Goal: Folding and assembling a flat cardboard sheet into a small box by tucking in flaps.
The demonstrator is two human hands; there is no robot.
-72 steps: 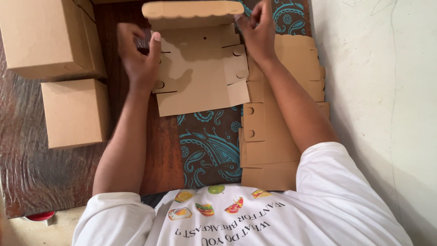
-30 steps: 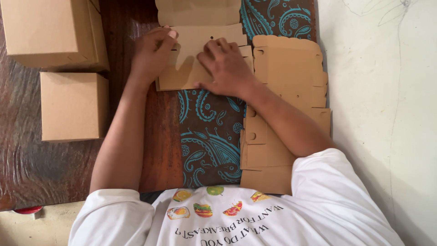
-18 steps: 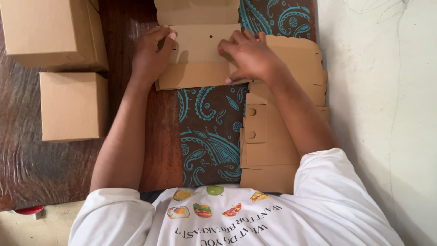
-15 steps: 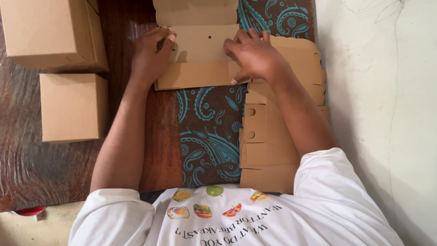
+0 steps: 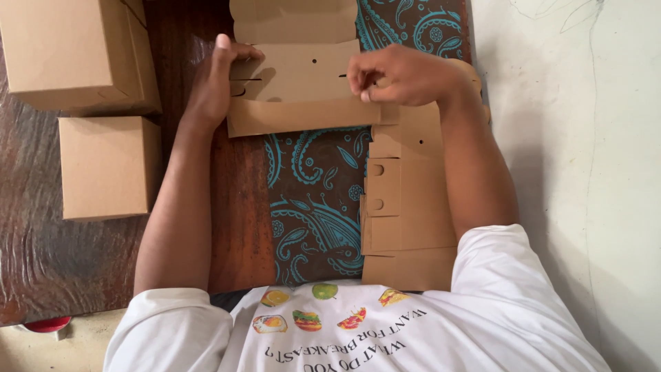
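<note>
left hand (image 5: 217, 86) grips the left edge of the flat cardboard box blank (image 5: 303, 86) on the patterned cloth (image 5: 313, 193). right hand (image 5: 399, 74) pinches its right flap. stack of blanks (image 5: 406, 200) adjacent.

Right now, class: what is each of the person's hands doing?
Left hand: curled around the left edge of the flat cardboard box blank, gripping it.
Right hand: fingers pinched shut on the blank's right side.
</note>
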